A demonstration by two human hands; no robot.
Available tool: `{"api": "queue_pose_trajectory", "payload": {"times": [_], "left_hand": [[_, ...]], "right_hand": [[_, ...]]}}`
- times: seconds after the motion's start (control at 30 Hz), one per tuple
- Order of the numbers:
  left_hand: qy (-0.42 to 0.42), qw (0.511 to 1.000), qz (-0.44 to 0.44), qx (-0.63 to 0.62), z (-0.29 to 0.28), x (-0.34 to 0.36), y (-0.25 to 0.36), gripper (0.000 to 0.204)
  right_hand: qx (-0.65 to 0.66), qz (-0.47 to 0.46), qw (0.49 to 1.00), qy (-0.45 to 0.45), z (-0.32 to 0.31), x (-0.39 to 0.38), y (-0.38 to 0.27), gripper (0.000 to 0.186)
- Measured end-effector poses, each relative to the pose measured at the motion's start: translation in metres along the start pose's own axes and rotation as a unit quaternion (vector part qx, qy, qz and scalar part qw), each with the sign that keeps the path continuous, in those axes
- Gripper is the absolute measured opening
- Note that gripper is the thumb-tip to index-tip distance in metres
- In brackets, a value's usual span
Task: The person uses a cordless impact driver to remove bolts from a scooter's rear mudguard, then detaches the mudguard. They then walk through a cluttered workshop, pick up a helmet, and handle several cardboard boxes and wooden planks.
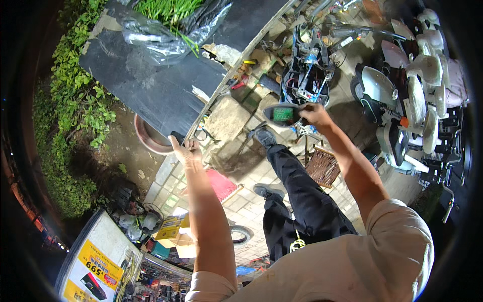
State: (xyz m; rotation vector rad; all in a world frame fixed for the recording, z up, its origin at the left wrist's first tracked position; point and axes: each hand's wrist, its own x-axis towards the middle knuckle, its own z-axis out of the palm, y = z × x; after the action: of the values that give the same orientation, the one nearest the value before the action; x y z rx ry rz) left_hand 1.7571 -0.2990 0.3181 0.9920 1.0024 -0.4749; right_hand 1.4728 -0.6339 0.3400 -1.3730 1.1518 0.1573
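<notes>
A dark, oval, shallow shell with a green rectangular panel inside (283, 116) is held up in front of the person, over the paving, near the black shoe of the forward leg. The right hand (316, 116) grips it by its right end; the fingers cover that end, so its outline there cannot be made out, nor can the detail on the green panel.

The left hand (189, 152) is at the table's near corner, its fingers curled. A small black object (177, 137) shows at the thumb and fingertips; whether it is held or only touched I cannot tell, and its shape is partly hidden.

Just beyond the shell stands a stripped scooter front with blue and bare-metal parts (308, 80), its inner pieces too tangled to separate. To its left lies a square tan stone slab (228, 119). The dark grey sheet-topped table (146, 90) bears a clear plastic bag (156, 45) of long green leafy stalks (168, 11), cut off by the upper edge. Under the table's corner, a reddish-brown round basin (143, 138) is partly covered. A brown slatted stool (321, 167) shows behind the right forearm, and the left forearm overlaps a pinkish-red flat piece (220, 185).
</notes>
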Motion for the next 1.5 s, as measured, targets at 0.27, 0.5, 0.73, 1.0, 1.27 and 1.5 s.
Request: {"api": "queue_pose_trajectory", "payload": {"times": [0.27, 0.5, 0.73, 1.0, 1.27, 1.5], "left_hand": [[-0.003, 0.995, 0.082, 0.049, 0.033, -0.08, 0.029, 0.035], [-0.001, 0.998, 0.03, 0.062, 0.018, -0.057, 0.023, 0.03], [0.034, 0.973, -0.071, 0.218, -0.014, 0.011, 0.004, 0.049], [0.008, 0.941, 0.041, 0.336, -0.039, 0.024, 0.006, 0.04], [0.072, 0.806, 0.327, 0.488, -0.045, 0.033, 0.007, 0.046], [0.105, 0.755, 0.325, 0.56, -0.042, 0.043, 0.006, 0.04]], "right_hand": [[0.03, 0.021, 0.994, -0.103, 0.106, 0.062, -0.087, 0.017], [0.371, 0.051, 0.911, -0.172, 0.13, 0.061, -0.047, 0.041], [0.157, 0.209, 0.963, -0.072, 0.105, 0.057, 0.091, 0.044], [-0.122, 0.109, 0.983, 0.079, 0.167, 0.19, 0.093, 0.046], [-0.379, -0.073, 0.915, 0.119, 0.198, 0.361, 0.102, 0.025], [-0.443, -0.024, 0.882, 0.16, 0.204, 0.44, 0.127, 0.034]]}}
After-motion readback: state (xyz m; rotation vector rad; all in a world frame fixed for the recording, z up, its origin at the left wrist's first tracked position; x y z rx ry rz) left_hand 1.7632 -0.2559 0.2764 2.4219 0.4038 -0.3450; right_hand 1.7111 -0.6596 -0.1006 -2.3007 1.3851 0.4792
